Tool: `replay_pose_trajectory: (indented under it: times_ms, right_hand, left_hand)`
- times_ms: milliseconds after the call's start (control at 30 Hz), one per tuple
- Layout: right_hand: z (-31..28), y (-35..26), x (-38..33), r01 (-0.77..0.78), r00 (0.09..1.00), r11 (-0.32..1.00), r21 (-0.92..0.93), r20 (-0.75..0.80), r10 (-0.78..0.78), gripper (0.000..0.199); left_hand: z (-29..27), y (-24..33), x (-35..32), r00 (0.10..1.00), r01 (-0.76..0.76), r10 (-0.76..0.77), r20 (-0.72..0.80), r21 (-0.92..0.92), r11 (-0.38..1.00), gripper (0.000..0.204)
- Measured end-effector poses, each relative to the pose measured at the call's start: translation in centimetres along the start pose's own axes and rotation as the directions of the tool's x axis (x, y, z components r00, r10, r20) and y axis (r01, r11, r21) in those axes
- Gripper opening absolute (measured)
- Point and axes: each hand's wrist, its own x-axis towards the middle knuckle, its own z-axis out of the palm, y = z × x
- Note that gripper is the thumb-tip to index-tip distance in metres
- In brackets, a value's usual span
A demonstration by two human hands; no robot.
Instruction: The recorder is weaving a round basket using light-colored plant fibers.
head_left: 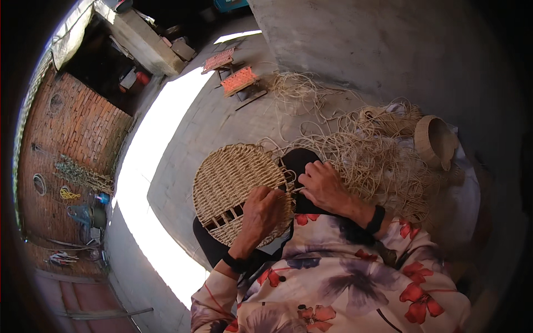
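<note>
A round piece of straw-coloured woven cord work (236, 175) rests across my knees. An open slot with bare strands runs through its lower part, and loops of cord stick out along its right rim. My left hand (260, 215) lies over its right side with the fingers curled in against the weave near that rim. Just right of the rim, my right hand (325, 186) is closed in a pinch on a short length of cord (297, 190) that reaches toward the left hand. The left fingertips are partly hidden behind the hand.
A tangled heap of loose cord (372, 161) spreads on the floor to my right, with a round woven basket (436, 142) beside it. Two low stools with red woven seats (239, 80) stand ahead. A brick wall (83, 116) rises at left, a grey wall (388, 44) at right.
</note>
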Motion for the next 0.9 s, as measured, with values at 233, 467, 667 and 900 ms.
replay_pose_trajectory:
  times_ms: [233, 467, 667, 900]
  right_hand:
    - [0.1, 2.3, -0.1, -0.282, 0.955, 0.915, 0.288, 0.174, 0.24, 0.017]
    - [-1.6, -0.7, 1.1, -0.128, 0.99, 0.74, 0.66, 0.13, 0.054, 0.018]
    - [-1.9, -1.6, 2.3, -0.12, 0.992, 0.713, 0.691, 0.105, 0.065, 0.019]
    - [-3.5, -1.8, -0.9, 0.056, 0.841, 0.82, 0.57, 0.416, -0.347, 0.022]
  left_hand:
    - [0.8, 1.0, 0.7, 0.998, 0.046, -0.045, -0.036, 0.031, 0.998, 0.018]
    - [1.3, 1.6, 1.1, 0.996, 0.01, -0.009, -0.084, 0.009, 1.0, 0.015]
    - [2.3, 1.5, 1.3, 0.989, 0.121, -0.104, -0.108, 0.167, 0.979, 0.012]
    - [0.9, -0.3, 0.4, 0.959, 0.251, -0.238, -0.154, 0.068, 0.966, 0.022]
